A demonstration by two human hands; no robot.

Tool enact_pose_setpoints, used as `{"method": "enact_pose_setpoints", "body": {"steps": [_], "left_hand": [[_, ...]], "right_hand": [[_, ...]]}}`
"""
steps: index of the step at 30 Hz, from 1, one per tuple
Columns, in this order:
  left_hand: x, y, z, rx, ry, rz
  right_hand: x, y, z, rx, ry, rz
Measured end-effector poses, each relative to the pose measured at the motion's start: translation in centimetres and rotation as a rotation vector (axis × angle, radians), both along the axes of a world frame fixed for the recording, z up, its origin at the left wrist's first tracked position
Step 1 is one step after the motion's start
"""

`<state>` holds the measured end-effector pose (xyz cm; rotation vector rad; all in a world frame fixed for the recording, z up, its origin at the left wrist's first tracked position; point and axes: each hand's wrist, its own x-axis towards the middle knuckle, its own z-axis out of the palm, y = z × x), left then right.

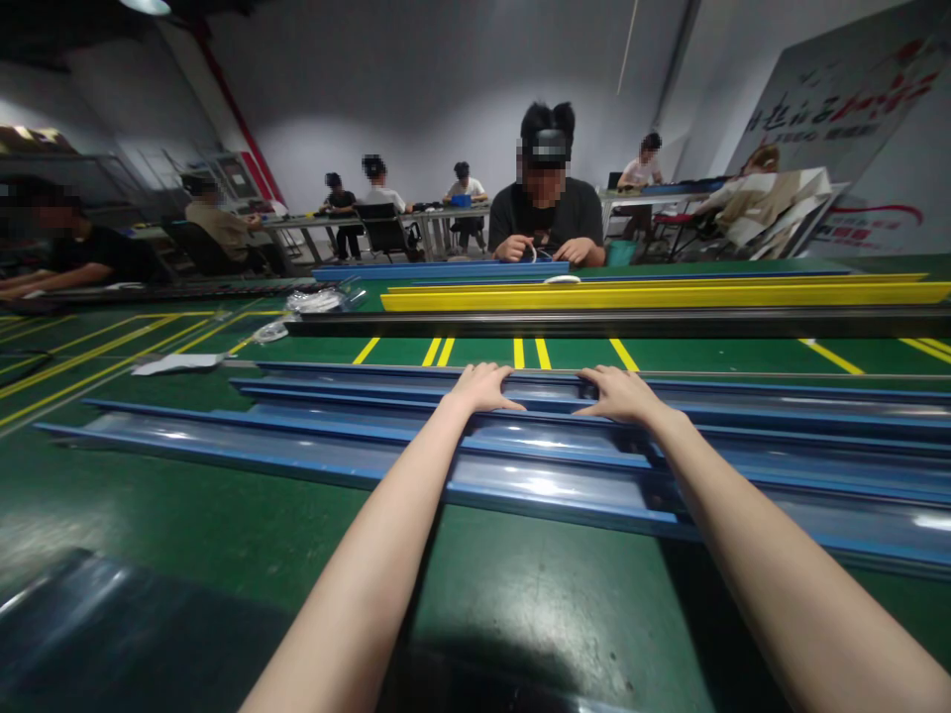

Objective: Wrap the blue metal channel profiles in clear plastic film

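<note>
— Forearms (pixel 371 555) up front, over nearer blue channels (pixel 535 483). Hands?
— Left hand (pixel 486 386), right hand (pixel 622 394): spread wide across farthest blue channel (pixel 546 389). Lies under both, long axis left-right, crosswise to forearms. Neither noticeably nearer.

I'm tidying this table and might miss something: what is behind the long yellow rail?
Behind the yellow rail are a blue rail and a person in a dark top. Whatever lies low right behind it is covered and cannot be seen.
</note>
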<state>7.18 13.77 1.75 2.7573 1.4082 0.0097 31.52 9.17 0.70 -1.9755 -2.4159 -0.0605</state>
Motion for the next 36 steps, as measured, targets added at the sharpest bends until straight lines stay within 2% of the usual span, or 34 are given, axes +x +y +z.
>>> {"method": "enact_pose_setpoints", "body": {"steps": [8, 11, 14, 18, 22, 25, 28, 32, 36], "left_hand": [[-0.4, -0.6, 1.6, 0.27, 0.06, -0.12], [-0.5, -0.8, 3.0, 0.35, 0.029, -0.119], [-0.8, -1.5, 5.1, 0.423, -0.009, -0.13], [-1.5, -3.6, 7.8, 0.484, -0.045, -0.158], [-2.5, -6.8, 9.4, 0.472, -0.038, -0.159], [-3.2, -9.7, 9.7, 0.432, -0.031, -0.16], [-3.8, -12.7, 9.2, 0.419, -0.036, -0.16], [-4.4, -15.9, 7.9, 0.389, -0.058, -0.179], [-5.0, -18.2, 6.3, 0.348, -0.068, -0.181]], "right_hand": [[0.8, -0.6, 2.4, 0.128, -0.114, 0.105], [1.1, -0.5, 3.8, 0.226, -0.134, 0.116], [1.3, -1.0, 5.9, 0.311, -0.157, 0.146], [0.9, -2.9, 9.1, 0.34, -0.203, 0.168], [0.0, -6.2, 11.0, 0.34, -0.246, 0.192], [-0.7, -9.1, 11.3, 0.331, -0.225, 0.2], [-1.1, -11.8, 10.9, 0.304, -0.194, 0.217], [-1.5, -15.0, 9.8, 0.27, -0.14, 0.229], [-2.0, -17.5, 8.0, 0.257, -0.119, 0.243]]}}
